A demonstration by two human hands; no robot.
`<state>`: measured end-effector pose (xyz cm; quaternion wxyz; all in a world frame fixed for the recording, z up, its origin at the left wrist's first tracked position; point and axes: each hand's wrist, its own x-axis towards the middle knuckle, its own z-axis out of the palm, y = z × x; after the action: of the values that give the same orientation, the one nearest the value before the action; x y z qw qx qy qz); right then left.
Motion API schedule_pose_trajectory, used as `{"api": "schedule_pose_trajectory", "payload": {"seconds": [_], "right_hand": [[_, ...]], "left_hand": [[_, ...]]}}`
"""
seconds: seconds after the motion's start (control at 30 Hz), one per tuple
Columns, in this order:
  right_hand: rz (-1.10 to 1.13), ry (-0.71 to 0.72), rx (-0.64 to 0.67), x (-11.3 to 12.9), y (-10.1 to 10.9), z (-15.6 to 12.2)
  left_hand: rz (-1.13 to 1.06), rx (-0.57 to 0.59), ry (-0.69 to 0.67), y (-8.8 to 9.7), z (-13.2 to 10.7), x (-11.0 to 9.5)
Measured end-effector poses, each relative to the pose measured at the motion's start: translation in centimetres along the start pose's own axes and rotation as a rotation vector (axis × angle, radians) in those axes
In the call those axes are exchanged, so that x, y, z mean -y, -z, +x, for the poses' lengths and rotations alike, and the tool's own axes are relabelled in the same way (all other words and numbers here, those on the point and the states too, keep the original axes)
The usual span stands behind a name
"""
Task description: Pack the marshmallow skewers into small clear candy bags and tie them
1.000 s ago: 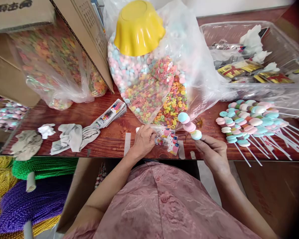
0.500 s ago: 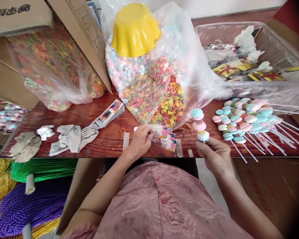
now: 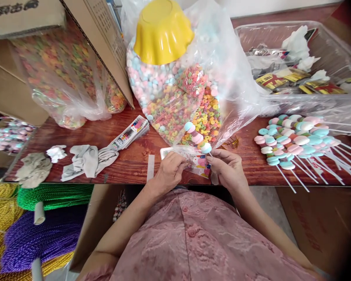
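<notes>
My right hand (image 3: 228, 168) is closed on the stick of a candy skewer (image 3: 196, 136) with pastel blue, pink and white discs, tilted up to the left. My left hand (image 3: 170, 169) is closed in a pinch on a small clear printed bag (image 3: 200, 162) lying at the table's front edge. The two hands are close together, with the skewer's lower end just above the bag. A stack of the same printed bags lies under them.
A pile of finished skewers (image 3: 295, 138) lies at the right. Big clear bags of coloured ring candy (image 3: 193, 109) stand behind, a yellow bowl (image 3: 163, 31) on top. A clear bin (image 3: 298, 74), cardboard boxes (image 3: 23, 58), rags (image 3: 84, 160) and ribbon rolls (image 3: 32, 230) are around.
My right hand has brought the skewer left from beside the pile to the bag at my left hand. My left hand has lifted the bag's edge.
</notes>
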<state>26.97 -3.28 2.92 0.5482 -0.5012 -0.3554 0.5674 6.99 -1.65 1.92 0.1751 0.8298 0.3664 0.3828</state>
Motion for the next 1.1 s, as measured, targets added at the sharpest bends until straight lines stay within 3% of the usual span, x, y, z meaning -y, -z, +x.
{"api": "schedule_pose_trajectory", "payload": {"seconds": [0.2,0.47,0.57,0.67,0.9,1.1], "right_hand": [[-0.107,0.013,0.043,-0.3,0.5,0.1],[-0.303,0.136,0.055,-1.7,1.5,1.2],[-0.26,0.11,0.077,-1.3,2.2,1.8],[-0.243,0.138,0.04,-0.2,3.2,1.5],[-0.437,0.269,-0.066,2.5,6.8,-2.0],[-0.738,0.435,-0.066,3.4,9.0,-3.5]], "left_hand": [[0.046,-0.001,-0.103,-0.9,0.3,0.1],[0.024,0.116,-0.141,-1.0,0.0,-0.4],[-0.041,0.106,-0.036,-0.9,-0.1,-0.2],[-0.131,0.095,0.15,-0.4,0.0,0.2],[-0.474,-0.015,0.604,0.1,0.3,1.0],[-0.579,-0.031,0.681,0.3,0.7,0.6]]}}
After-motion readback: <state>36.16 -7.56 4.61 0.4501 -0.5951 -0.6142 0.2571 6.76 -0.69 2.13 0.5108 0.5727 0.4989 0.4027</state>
